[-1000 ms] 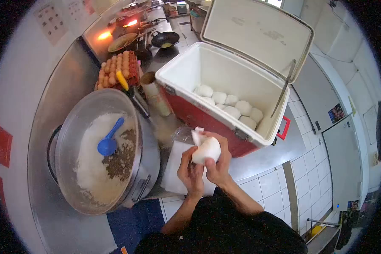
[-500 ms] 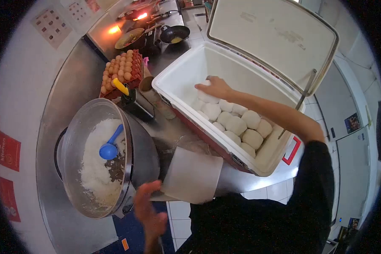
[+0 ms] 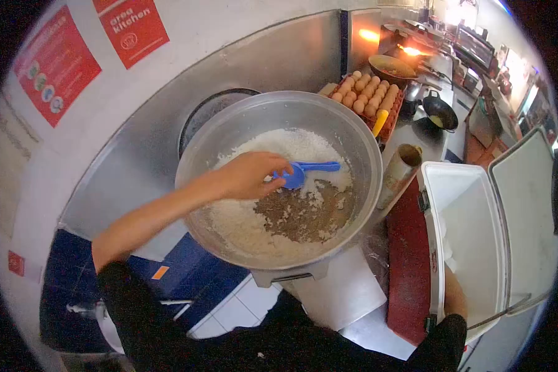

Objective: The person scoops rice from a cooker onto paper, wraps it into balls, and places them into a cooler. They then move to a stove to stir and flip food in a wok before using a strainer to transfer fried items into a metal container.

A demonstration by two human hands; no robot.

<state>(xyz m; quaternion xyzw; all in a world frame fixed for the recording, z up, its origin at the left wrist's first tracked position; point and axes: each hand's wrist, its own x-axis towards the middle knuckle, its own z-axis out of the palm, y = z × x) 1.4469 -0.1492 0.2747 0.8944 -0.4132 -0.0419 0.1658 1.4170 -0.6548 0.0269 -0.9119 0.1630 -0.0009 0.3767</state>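
My left hand reaches into a large metal pot of white rice. Its thumb and fingers are apart at the bowl of a blue scoop, which lies on the rice with its handle pointing right. Whether the fingertips grip the scoop's edge is hard to make out. My right forearm dips into a white-lined cooler box whose lid stands open. The box's near wall hides the right hand and its fingers. Only a sliver of the white round bundles shows inside.
A flat white sheet lies in front of the pot. Behind stand a tray of eggs, a metal cylinder and a yellow handle. Farther back are a black pan, a wok and a burner flame.
My view has swung left toward the pot. My left hand has moved from beside the pot to the scoop inside. My right arm remains in the cooler, its hand now hidden.
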